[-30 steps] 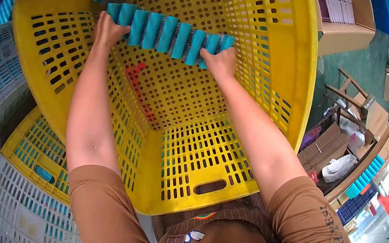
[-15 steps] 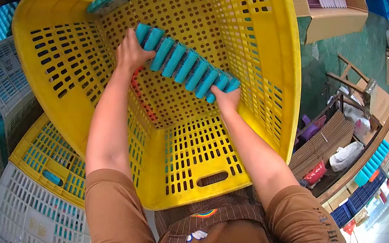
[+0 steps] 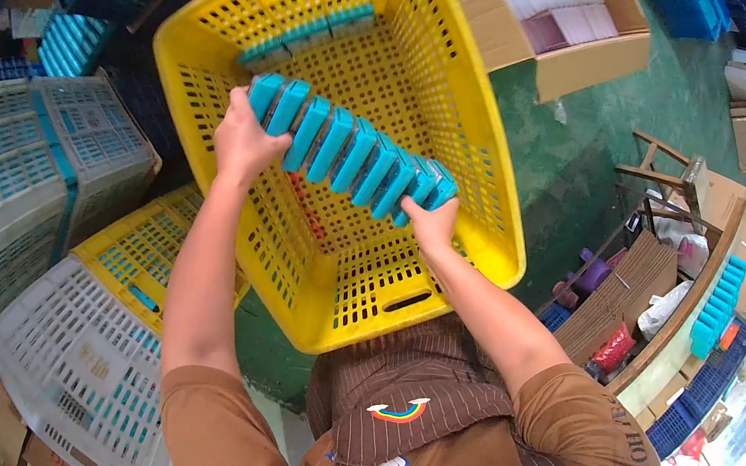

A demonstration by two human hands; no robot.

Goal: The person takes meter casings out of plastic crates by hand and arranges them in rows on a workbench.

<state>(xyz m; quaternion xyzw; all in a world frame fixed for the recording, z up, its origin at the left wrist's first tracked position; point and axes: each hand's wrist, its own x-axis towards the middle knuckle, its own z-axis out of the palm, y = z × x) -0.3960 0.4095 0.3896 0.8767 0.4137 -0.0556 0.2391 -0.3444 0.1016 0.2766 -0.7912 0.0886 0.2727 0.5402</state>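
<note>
A slanting row of several turquoise plastic pieces [image 3: 353,155] is squeezed between my two hands, held above the open mouth of a yellow perforated crate [image 3: 500,223]. My left hand [image 3: 249,137] is closed around the left end of the row, thumb on the near side. At the lower right end, my right hand [image 3: 430,224] grips the last pieces. What exactly the pieces are, I cannot tell. Inside the crate, more turquoise pieces [image 3: 311,34] line the far wall. The row hides part of the crate floor.
White crates [image 3: 83,363] and another yellow crate [image 3: 136,236] stand at the left. Beyond the crate is an open cardboard box [image 3: 591,63]. At right, a bench [image 3: 685,309] carries another turquoise row [image 3: 719,304], near flattened cardboard [image 3: 620,289] and a wooden stool [image 3: 689,184].
The row of turquoise pieces has come up, away from the crate floor, still in both hands. My view has drawn back, so the crate looks smaller and more of the floor shows.
</note>
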